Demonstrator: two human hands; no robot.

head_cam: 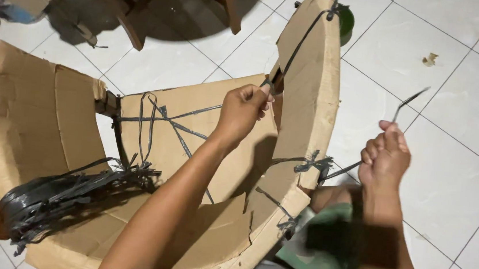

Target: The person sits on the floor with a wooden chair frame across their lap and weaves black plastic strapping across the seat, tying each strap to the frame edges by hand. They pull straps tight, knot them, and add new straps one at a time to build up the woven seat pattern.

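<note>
On a white tiled floor, a torn, curved cardboard piece (192,147) laced with black plastic strapping (73,189) stands propped as the left hand (242,109) pinches strapping at its upright edge and the right hand (385,156), beside it, fists a taut strand (407,103).

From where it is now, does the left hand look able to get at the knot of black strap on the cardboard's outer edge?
Probably yes. The left hand grips strap at the cardboard edge, and the knot sits lower on that edge, uncovered. The right hand holds its tail clear.
</note>
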